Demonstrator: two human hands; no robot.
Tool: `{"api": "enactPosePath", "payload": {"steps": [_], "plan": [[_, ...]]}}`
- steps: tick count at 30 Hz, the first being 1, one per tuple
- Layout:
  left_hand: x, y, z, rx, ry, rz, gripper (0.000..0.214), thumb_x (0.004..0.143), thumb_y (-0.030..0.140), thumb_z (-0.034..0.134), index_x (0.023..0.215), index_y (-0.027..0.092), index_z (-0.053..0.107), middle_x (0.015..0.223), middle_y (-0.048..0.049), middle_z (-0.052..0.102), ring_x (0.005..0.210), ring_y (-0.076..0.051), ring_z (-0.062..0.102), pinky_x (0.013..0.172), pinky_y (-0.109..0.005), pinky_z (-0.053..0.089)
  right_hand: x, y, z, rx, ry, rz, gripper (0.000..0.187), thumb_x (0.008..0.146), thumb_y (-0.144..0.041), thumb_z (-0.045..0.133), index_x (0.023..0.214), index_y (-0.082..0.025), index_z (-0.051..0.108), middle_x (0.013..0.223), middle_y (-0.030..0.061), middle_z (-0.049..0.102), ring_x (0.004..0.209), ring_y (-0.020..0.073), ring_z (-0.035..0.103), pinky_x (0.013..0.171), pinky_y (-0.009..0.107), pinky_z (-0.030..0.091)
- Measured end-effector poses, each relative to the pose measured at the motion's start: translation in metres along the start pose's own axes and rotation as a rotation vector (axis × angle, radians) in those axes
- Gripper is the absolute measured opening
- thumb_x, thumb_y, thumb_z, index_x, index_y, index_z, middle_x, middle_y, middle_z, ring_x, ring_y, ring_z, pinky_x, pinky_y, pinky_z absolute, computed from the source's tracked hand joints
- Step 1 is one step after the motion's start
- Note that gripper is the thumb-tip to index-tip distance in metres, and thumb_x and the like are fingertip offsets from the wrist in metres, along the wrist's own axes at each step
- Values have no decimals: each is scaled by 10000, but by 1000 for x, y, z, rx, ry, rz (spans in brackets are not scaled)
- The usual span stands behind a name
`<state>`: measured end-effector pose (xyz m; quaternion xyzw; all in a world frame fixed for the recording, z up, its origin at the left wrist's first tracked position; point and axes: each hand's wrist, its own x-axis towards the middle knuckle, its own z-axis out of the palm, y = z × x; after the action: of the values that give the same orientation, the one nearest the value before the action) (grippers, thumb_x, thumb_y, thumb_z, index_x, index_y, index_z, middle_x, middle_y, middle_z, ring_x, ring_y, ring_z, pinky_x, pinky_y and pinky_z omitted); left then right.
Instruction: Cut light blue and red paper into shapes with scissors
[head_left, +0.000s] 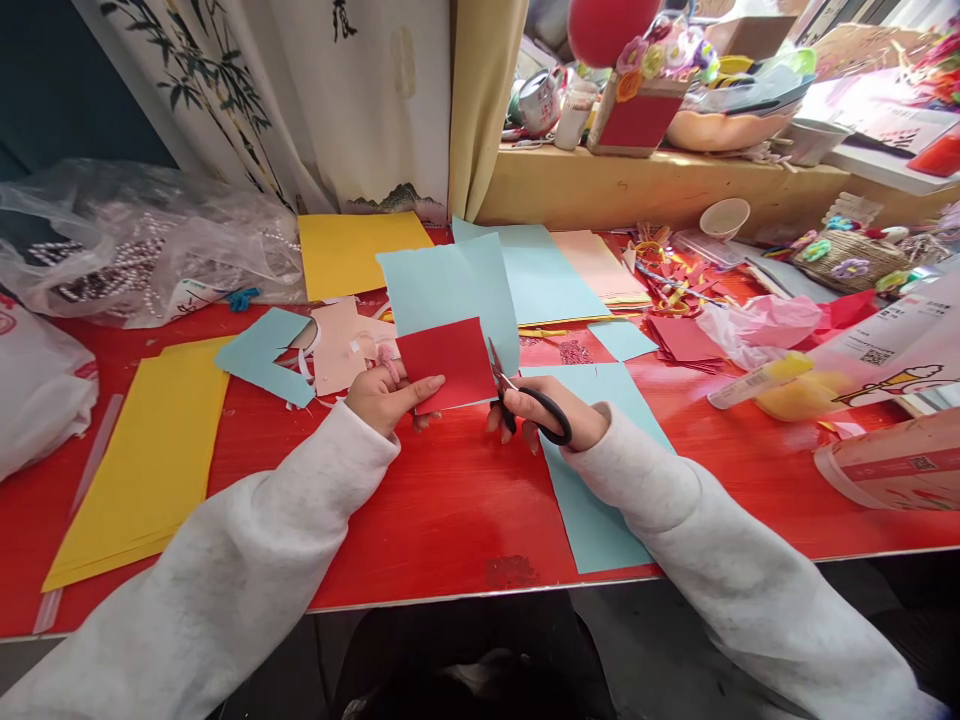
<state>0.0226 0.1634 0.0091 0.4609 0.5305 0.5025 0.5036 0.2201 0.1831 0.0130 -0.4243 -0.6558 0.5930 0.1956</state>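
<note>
My left hand [390,397] pinches a red paper square [450,365] together with a larger light-blue paper sheet [442,285] behind it, thumb on the red face. The blue sheet rises above the red square and its right part curls. In my right hand [551,408] are scissors [553,420] with black handles, fingers through the loops. Their blades point up and left, at the right edge of the two papers. Whether the blades touch the blue sheet is hard to tell. Beneath my right wrist lies another light-blue sheet [592,480] on the red table [442,520].
Yellow paper [150,450] lies at the left, with a cut blue piece [270,355] and pink scraps [337,350] nearby. Behind are yellow, blue and pink sheets. To the right sit red squares [686,340], a glue stick [761,380] and a tub [892,465]. A bag of beads [135,250] stands back left.
</note>
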Motion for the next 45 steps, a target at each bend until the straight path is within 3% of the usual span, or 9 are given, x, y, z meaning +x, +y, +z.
{"api": "enactPosePath", "payload": {"steps": [8, 14, 15, 18, 20, 24, 30, 36, 45], "plan": [[4, -1, -5, 214, 47, -2, 270, 619, 329, 703, 501, 157, 531, 392, 1, 556, 376, -116, 518, 406, -232, 436, -8, -10, -1, 42, -39, 35, 685, 628, -756, 455, 837, -119, 596, 567, 61, 603, 455, 131, 554, 360, 227, 351], [7, 5, -8, 152, 159, -10, 267, 631, 306, 696, 517, 153, 509, 412, -7, 569, 374, -108, 509, 414, -236, 452, -8, -4, -20, 66, -372, -84, 661, 672, -719, 458, 918, -121, 594, 693, 83, 632, 499, 129, 565, 355, 222, 332], [7, 5, -8, 131, 160, -1, 263, 635, 308, 693, 521, 151, 515, 420, -10, 576, 377, -108, 511, 413, -236, 453, -7, -4, -20, 93, -296, -159, 622, 676, -691, 491, 924, -128, 588, 688, 68, 619, 506, 123, 554, 355, 219, 324], [4, 5, -7, 71, 108, 47, 252, 633, 301, 695, 514, 142, 540, 408, -4, 563, 374, -101, 507, 398, -226, 442, -3, -3, -15, 191, 237, -355, 464, 652, -535, 643, 913, -161, 556, 687, 16, 562, 558, 107, 520, 368, 208, 327], [2, 5, -5, 50, 52, 71, 253, 621, 305, 705, 509, 134, 556, 398, 4, 546, 367, -98, 503, 384, -221, 430, 0, -2, -11, 248, 477, -387, 439, 602, -405, 726, 929, -193, 522, 782, 14, 563, 659, 120, 532, 408, 208, 385], [-2, 2, -1, -5, -53, 33, 223, 586, 315, 730, 607, 124, 617, 468, 14, 575, 392, -109, 519, 392, -242, 446, 6, 4, -8, 340, 407, -316, 478, 536, -284, 769, 924, -217, 499, 829, 0, 535, 703, 127, 539, 480, 240, 456], [-1, -2, 1, 33, -60, 17, 193, 544, 292, 760, 552, 145, 637, 631, -13, 657, 662, -146, 612, 660, -260, 507, 9, 12, -10, 360, 453, -345, 351, 568, -198, 728, 837, -206, 503, 669, -61, 427, 443, 25, 362, 366, 192, 271], [-1, 1, -1, 75, -153, -40, 204, 610, 323, 715, 553, 147, 629, 486, -10, 609, 474, -147, 571, 534, -291, 491, 9, 11, -7, 315, 468, -335, 384, 603, -279, 720, 885, -233, 462, 621, -77, 375, 398, 32, 322, 355, 208, 233], [-2, -2, -2, 108, -246, -100, 255, 645, 377, 691, 607, 133, 628, 449, -21, 599, 413, -144, 556, 532, -299, 486, 10, 9, -2, 210, 495, -347, 525, 530, -338, 785, 948, -236, 484, 574, -86, 273, 464, 52, 259, 424, 220, 247]]}}
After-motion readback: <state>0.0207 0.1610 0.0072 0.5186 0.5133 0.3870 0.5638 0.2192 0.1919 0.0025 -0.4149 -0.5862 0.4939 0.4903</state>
